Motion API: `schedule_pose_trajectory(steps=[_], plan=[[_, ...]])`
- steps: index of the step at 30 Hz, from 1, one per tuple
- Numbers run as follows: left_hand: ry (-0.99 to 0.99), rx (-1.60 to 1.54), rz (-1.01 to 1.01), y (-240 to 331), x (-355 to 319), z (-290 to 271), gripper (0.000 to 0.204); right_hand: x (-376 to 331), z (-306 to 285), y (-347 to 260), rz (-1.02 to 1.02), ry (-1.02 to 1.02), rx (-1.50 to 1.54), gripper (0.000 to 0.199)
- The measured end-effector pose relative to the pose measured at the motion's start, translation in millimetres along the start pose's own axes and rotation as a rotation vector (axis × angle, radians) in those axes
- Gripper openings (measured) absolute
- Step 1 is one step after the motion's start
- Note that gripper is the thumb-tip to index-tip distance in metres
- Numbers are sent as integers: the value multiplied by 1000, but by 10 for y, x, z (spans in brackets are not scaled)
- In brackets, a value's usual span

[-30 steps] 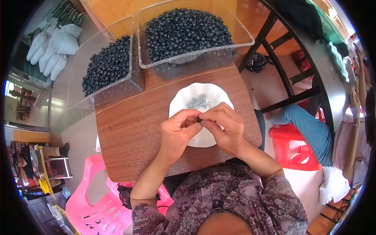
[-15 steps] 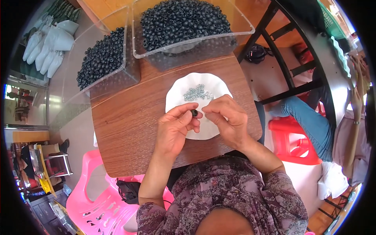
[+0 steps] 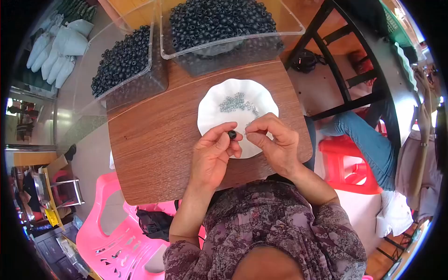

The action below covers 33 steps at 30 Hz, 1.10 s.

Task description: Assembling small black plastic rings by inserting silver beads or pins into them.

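My left hand [image 3: 211, 156] is closed on a small black ring-shaped part [image 3: 232, 134], pinched between thumb and fingers with its opening showing. Close by on the right, my right hand [image 3: 281, 143] has thumb and forefinger pressed together; whatever sits at their tips is too small to make out. Both hands hover over the near half of a white scalloped plate [image 3: 207, 108]. On that plate lies a loose pile of tiny clear, greenish pieces [image 3: 234, 102]. A narrow gap separates the two hands.
Two clear plastic bins, a left one [image 3: 156, 84] and a larger one [image 3: 205, 69], stand at the table's far side, full of similar black parts. The brown wooden table [image 3: 149, 154] ends near my body. Left is a pink chair [image 3: 100, 224]; right, a red stool [image 3: 333, 161] and a seated person's leg [image 3: 366, 144].
My right hand has shifted slightly to the right, its fingertips a bit farther from the black part. The left hand keeps its pinch. The whole view has moved slightly.
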State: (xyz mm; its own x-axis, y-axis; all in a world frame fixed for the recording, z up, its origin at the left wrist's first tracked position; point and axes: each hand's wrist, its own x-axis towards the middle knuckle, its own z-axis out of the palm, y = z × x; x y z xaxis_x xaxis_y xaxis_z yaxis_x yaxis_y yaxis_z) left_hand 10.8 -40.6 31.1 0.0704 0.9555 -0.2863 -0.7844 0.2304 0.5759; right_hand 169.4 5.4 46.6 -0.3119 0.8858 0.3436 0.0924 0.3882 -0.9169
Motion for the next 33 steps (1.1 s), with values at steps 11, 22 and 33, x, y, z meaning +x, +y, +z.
schedule_pose_trajectory(steps=[11,22,33], plan=[[32,-76,-22,-170,-147,37,24,-225,-55,-74,57,33,120,13],[86,85,87,-440,-381,304,21,-451,-137,-184,-8,76,164,16],[87,157,120,-658,-606,470,22,-681,-327,-219,-259,43,-77,16]])
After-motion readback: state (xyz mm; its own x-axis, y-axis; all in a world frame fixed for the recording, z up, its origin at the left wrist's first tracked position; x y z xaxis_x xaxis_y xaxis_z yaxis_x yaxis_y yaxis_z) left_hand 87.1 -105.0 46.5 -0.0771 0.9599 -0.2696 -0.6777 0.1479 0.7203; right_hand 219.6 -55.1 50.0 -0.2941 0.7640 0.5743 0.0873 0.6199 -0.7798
